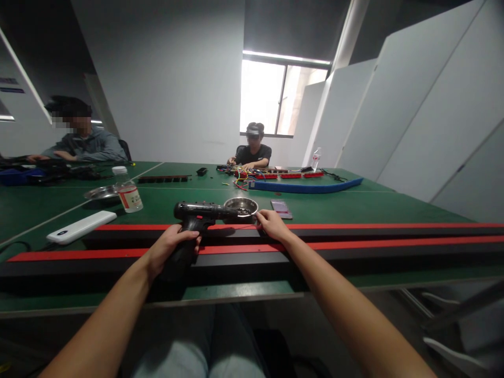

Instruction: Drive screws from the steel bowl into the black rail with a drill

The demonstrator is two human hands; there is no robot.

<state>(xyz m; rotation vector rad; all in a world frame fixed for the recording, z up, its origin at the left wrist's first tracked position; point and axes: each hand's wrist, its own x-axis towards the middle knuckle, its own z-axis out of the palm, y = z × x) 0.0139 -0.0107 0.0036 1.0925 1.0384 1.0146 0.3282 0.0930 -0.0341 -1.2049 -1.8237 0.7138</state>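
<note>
My left hand [176,242] is wrapped round the grip of a black cordless drill [200,211], which lies level with its nose pointing right. At the drill's tip, the fingers of my right hand [271,224] are pinched together; whatever is between them is too small to make out. Just behind the tip stands a round metal bowl [241,201] with small dark pieces, seemingly screws, inside. Beneath both hands run two long black bars with red top strips, the near strip [236,248] and the far strip [334,227] side by side across the table.
On the left are a white device [82,227], a plastic bottle [129,195] and a metal dish [103,193]. A phone [281,209] lies right of the bowl. Farther back are a blue strip [307,186] and coloured wires [241,181]. Two people sit across the green table [417,210].
</note>
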